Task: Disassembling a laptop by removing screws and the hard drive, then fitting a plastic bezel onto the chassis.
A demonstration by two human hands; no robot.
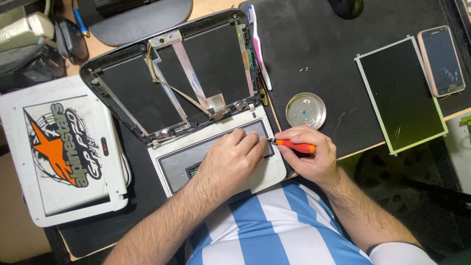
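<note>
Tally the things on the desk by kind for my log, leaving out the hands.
Opened small laptop: 1
Detached screen panel: 1
White laptop lid with sticker: 1
Smartphone: 1
Round metal tin: 1
Orange-handled screwdriver, held in the right hand: 1
Toothbrush: 1
Total: 7

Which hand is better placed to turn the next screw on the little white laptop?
Probably the right hand: it grips the orange screwdriver, tip at the laptop. The left hand lies flat on it.
</note>
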